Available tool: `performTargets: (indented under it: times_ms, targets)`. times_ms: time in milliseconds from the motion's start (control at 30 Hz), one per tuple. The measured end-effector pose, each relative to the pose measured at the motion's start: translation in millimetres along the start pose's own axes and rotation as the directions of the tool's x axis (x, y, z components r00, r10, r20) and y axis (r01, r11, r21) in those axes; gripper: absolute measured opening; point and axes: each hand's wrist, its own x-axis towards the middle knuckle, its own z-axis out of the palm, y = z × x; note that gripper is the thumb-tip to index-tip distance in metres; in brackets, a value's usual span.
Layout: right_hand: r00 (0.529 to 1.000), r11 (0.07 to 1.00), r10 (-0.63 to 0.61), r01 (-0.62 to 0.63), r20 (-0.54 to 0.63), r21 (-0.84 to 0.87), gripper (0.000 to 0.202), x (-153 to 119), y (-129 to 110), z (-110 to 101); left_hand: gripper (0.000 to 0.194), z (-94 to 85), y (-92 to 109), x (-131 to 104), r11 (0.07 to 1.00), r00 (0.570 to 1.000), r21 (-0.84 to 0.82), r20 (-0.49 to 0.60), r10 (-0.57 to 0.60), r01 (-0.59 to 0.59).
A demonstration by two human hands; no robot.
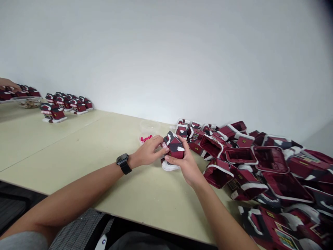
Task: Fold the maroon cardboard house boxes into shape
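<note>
My right hand (187,162) is wrapped round a small model house (174,145), dark red with a black roof and white snow patches. The house is held tilted, with its white snowy base (169,165) toward me. My left hand (148,151), with a black watch on its wrist, closes its thumb and fingers on a red-and-white striped awning (164,145) at the front of the house. Just beyond that hand, a clear plastic tub (150,125) has small red-and-white pieces (145,138) in it.
To the right lies a large pile of hollow red houses (241,163), many with open bottoms showing. Several upright houses (68,102) stand at the left near the wall. Another person's hand (9,83) reaches over more houses at the far left, beside a clear tub (28,102) of brownish pieces.
</note>
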Motion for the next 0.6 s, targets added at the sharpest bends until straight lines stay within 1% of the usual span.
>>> performTargets:
  times_ms: [133,233,333,400,433,467,500,533,600]
  targets:
    - [1.0,1.0,0.021,-0.021,0.007,0.018,0.107,-1,-1,1,0.041,-1.4,1,0,1.0,1.0,0.008,0.004,-0.002,0.002]
    - [1.0,1.0,-0.009,0.009,-0.002,0.001,0.105,-1,0,0,0.043,-0.7,0,0,0.999,1.0,-0.017,-0.002,-0.03,0.03]
    - [0.996,0.995,-0.088,0.087,-0.032,-0.04,0.104,2,3,-2,0.048,1.5,0,0,0.987,0.994,-0.128,-0.025,-0.103,0.099]
    - [0.988,0.987,-0.146,0.142,-0.05,-0.079,0.104,3,5,-3,0.053,3.2,1,2,0.954,0.981,-0.245,-0.048,-0.187,0.17]
    - [0.984,0.981,-0.172,0.166,-0.052,-0.104,0.105,4,5,-3,0.056,4.0,3,2,0.925,0.97,-0.314,-0.04,-0.238,0.214]
    - [0.979,0.973,-0.196,0.188,-0.049,-0.132,0.105,4,5,-3,0.057,4.8,4,3,0.88,0.956,-0.392,-0.005,-0.295,0.269]
    - [0.976,0.965,-0.216,0.207,-0.041,-0.158,0.105,4,5,-3,0.058,5.5,6,3,0.814,0.936,-0.477,0.06,-0.348,0.333]
    - [0.973,0.959,-0.231,0.223,-0.028,-0.178,0.105,3,4,-2,0.058,6.1,7,4,0.725,0.91,-0.56,0.148,-0.388,0.4]
    - [0.97,0.95,-0.244,0.24,0.004,-0.201,0.105,2,3,-1,0.058,6.6,10,4,0.517,0.849,-0.683,0.328,-0.414,0.516]
